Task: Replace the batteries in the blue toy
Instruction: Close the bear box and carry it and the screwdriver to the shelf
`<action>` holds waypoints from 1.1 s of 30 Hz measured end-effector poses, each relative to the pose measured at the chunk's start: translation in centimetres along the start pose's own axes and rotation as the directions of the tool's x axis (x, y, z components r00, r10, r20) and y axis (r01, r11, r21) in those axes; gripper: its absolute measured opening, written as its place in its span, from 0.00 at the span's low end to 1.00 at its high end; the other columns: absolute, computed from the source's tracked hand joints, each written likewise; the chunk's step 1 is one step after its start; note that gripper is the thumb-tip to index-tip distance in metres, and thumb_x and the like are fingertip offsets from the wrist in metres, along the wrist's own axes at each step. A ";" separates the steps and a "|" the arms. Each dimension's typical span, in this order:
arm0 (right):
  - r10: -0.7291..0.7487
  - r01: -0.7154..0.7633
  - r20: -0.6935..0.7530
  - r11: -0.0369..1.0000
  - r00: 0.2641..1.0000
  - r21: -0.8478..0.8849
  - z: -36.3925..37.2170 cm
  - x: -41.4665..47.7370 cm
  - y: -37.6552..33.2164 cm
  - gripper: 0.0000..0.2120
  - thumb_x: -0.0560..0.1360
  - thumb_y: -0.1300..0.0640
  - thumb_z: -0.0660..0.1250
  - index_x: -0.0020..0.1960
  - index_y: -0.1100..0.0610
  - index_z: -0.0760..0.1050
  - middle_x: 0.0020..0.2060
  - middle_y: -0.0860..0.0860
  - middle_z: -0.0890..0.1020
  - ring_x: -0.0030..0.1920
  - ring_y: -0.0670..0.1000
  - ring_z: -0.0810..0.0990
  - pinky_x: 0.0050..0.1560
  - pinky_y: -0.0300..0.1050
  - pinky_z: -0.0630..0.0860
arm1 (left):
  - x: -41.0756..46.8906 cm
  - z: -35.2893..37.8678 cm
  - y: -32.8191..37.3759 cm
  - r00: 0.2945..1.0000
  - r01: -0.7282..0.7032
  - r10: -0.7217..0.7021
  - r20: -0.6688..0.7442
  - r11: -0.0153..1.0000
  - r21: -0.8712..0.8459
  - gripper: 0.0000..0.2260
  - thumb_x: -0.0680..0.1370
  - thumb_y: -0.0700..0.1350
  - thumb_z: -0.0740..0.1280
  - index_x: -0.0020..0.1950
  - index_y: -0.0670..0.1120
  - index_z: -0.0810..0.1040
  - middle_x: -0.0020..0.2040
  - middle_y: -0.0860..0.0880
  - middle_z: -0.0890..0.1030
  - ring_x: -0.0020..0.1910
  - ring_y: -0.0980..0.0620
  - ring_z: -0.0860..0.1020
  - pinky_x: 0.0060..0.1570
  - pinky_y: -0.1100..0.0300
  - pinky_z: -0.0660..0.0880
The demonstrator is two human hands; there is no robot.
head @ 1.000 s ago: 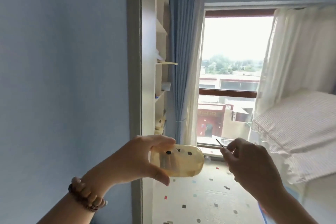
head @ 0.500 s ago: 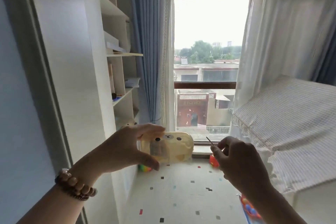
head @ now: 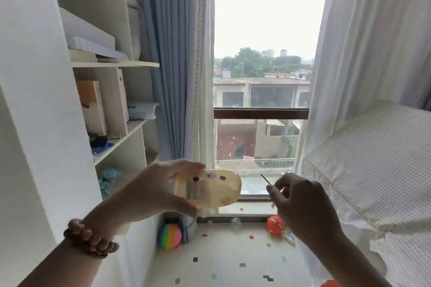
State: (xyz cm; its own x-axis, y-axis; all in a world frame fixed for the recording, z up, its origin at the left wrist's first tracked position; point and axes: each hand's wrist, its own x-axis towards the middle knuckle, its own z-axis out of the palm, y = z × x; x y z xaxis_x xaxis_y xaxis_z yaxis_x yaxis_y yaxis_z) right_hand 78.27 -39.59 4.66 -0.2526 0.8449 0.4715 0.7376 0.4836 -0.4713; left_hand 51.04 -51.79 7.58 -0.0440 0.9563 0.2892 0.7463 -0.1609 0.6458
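Note:
My left hand [head: 149, 190] grips a translucent yellow box with a bear face [head: 214, 187], held up in front of the window, thumb below and fingers on top. Small items show faintly inside the box. My right hand [head: 300, 205] pinches a thin dark tool [head: 265, 179], like a small screwdriver, whose tip points up and left; a gap separates it from the box. No blue toy is in view.
White shelves [head: 121, 64] with boxes and papers stand at the left. A blue curtain [head: 170, 58] and the window [head: 261, 114] are ahead, a bed [head: 373, 158] at the right. A rainbow ball [head: 169, 236] and a red ball [head: 275, 225] lie on the speckled floor.
My view has swung right and down, from the blue wall to the shelves and floor. Both hands keep their holds on the box and the tool, at about the same spacing.

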 end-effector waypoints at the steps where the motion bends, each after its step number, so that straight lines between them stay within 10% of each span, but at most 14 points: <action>1: -0.004 0.004 0.007 1.000 1.000 -0.001 1.1 2.1 0.3 0.09 0.74 0.45 0.71 0.41 0.50 0.80 0.30 0.46 0.84 0.34 0.50 0.84 0.41 0.47 0.82 | 1.9 -0.2 -1.1 1.000 0.000 0.000 0.004 1.000 0.001 0.37 0.58 0.56 0.84 0.65 0.63 0.75 0.59 0.69 0.79 0.59 0.67 0.78 0.57 0.67 0.77; 33: -0.263 0.185 0.314 0.949 0.913 0.255 45.9 59.4 -5.3 0.10 0.75 0.42 0.67 0.40 0.47 0.77 0.27 0.47 0.83 0.29 0.50 0.84 0.37 0.48 0.82 | 44.2 -11.0 -39.7 0.850 0.385 -0.333 -0.407 0.921 0.051 0.42 0.56 0.58 0.84 0.69 0.58 0.75 0.61 0.68 0.80 0.62 0.71 0.75 0.62 0.73 0.70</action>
State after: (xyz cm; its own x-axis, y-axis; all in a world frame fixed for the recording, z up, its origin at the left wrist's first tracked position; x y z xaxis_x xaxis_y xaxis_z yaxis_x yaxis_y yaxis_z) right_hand 30.63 18.54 0.94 -0.6206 0.7157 0.3202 0.4935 0.6739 -0.5498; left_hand 12.14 -5.87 2.49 -0.5567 0.7672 0.3187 0.7046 0.2328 0.6703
